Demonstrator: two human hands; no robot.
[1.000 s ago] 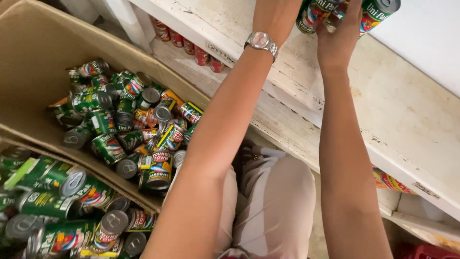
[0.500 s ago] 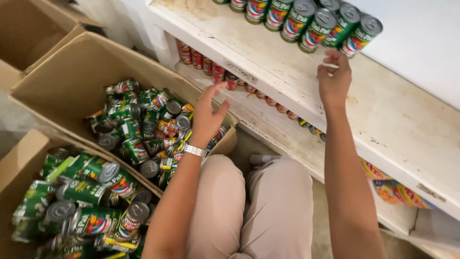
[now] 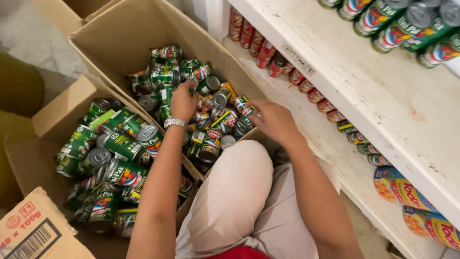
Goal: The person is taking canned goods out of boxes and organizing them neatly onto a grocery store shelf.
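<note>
Reaching down with both arms, we press our left hand (image 3: 183, 100) and right hand (image 3: 272, 120), fingers curled, onto green cans (image 3: 211, 117) heaped in the open cardboard box (image 3: 124, 36), left of the white shelf (image 3: 383, 96); whether either grips one, we cannot tell.

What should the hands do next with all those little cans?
Probably close the fingers on a can each and lift. Both the left hand and right hand are down on the loose green cans in the cardboard box, with nothing visibly gripped.
</note>
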